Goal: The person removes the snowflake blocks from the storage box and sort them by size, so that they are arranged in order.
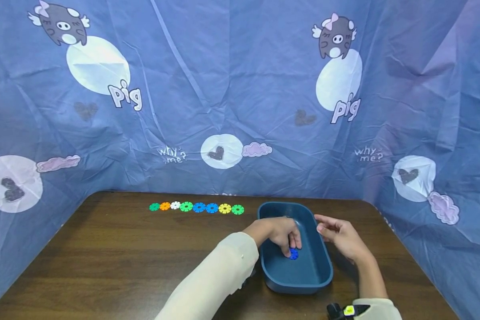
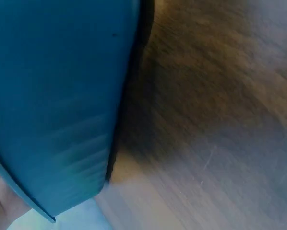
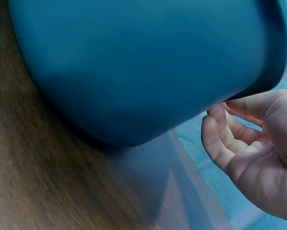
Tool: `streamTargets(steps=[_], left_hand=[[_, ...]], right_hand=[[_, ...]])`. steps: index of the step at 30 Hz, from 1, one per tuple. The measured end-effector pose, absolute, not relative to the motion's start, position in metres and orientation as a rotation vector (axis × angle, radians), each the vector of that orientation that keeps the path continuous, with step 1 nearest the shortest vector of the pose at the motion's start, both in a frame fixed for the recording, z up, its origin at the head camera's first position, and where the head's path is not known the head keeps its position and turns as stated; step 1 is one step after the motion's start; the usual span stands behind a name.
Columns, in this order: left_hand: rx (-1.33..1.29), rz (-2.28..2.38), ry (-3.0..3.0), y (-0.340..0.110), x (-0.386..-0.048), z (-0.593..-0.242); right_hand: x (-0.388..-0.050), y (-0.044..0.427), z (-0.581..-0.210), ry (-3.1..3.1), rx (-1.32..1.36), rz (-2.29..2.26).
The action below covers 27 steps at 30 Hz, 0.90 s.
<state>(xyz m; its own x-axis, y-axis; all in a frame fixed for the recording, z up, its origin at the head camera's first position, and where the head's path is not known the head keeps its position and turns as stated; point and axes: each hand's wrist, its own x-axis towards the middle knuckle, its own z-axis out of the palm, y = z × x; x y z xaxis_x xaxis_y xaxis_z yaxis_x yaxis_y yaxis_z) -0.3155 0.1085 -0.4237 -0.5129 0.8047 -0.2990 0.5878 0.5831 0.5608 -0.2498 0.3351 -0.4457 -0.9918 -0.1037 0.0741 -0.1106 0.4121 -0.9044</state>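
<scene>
A dark blue oblong tub stands on the wooden table. My left hand reaches over its left side, fingers pointing down inside. Near the tub's floor, the fingertips pinch a small blue notched disc, partly covered by a finger. On the outer right side, my right hand touches the rim with loosely bent fingers. The right wrist view shows the fingertips of that right hand against the tub's outer wall. The left wrist view has the tub's side, with the left fingers hidden.
A row of notched discs lies along the table's far edge, left of the tub: green, orange, white, blue, yellow and others. A blue printed cloth hangs behind the table.
</scene>
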Motion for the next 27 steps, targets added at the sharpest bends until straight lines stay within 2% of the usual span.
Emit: streamTargets(steps=[9,16,27], left_hand=[[1.127,0.652,2.273,0.107,-0.318,-0.422],[1.132,0.858,2.212,0.098,-0.322,-0.404],[1.095,1.037,2.214,0.058,-0.332,-0.381]], right_hand=[[-0.250,0.336,-0.447,-2.656,0.174,1.677],[-0.251,0.335,-0.445,-2.671,0.161,1.666],[-0.250,0.336,-0.446,-2.671,0.154,1.654]])
